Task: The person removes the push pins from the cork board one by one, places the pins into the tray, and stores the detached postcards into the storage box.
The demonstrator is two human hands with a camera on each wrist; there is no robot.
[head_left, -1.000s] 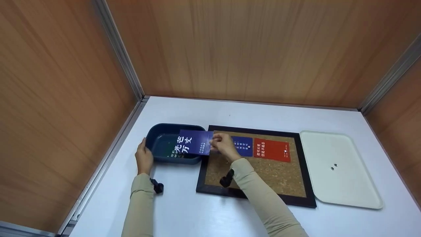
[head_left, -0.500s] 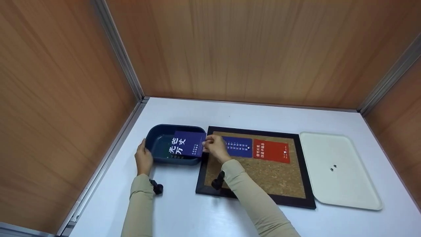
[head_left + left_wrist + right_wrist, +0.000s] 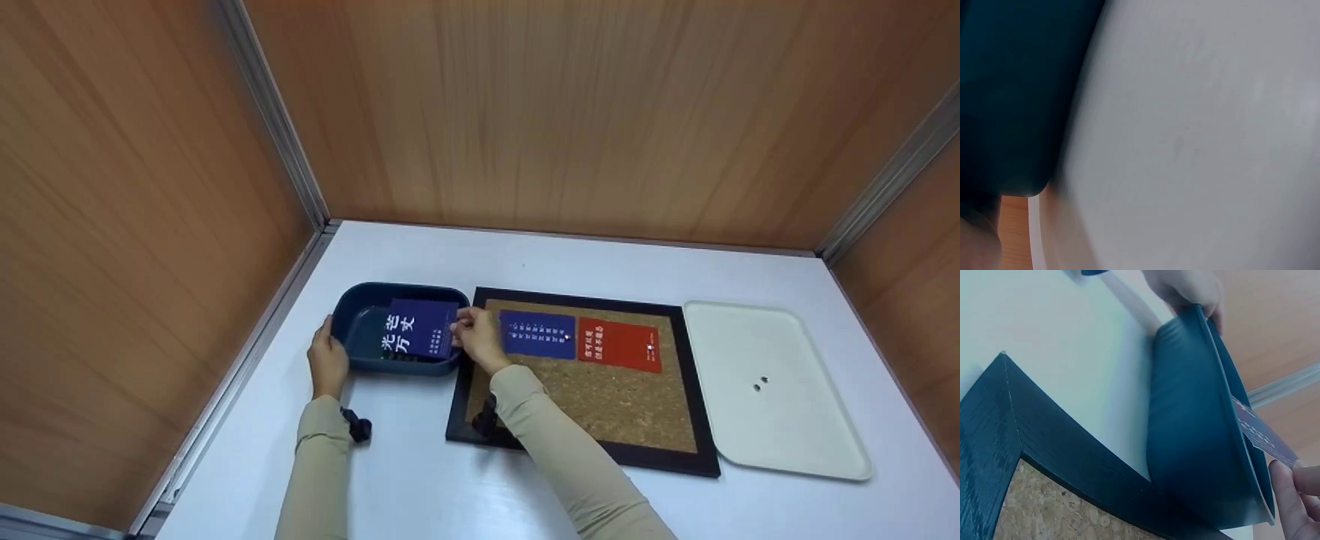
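Note:
In the head view, my left hand holds the left end of a dark teal plastic bin. The right wrist view shows that left hand at the far end, thumb and fingers either side of the rim. My right hand pinches the right edge of a purple card with white writing. This card hangs over the bin's right half; in the right wrist view the card slants across the rim. Beneath it, a dark green card is mostly hidden. Only the bin's outer wall fills the left wrist view's corner.
Right of the bin lies a black-framed corkboard. Pinned along its upper part are a blue card and a red card. Farther right, a white tray bears two small dark pieces. Wooden walls enclose the white table.
My right hand has moved left and carried the purple card farther over the bin, uncovering the whole blue card on the corkboard. The left hand has stayed at the bin.

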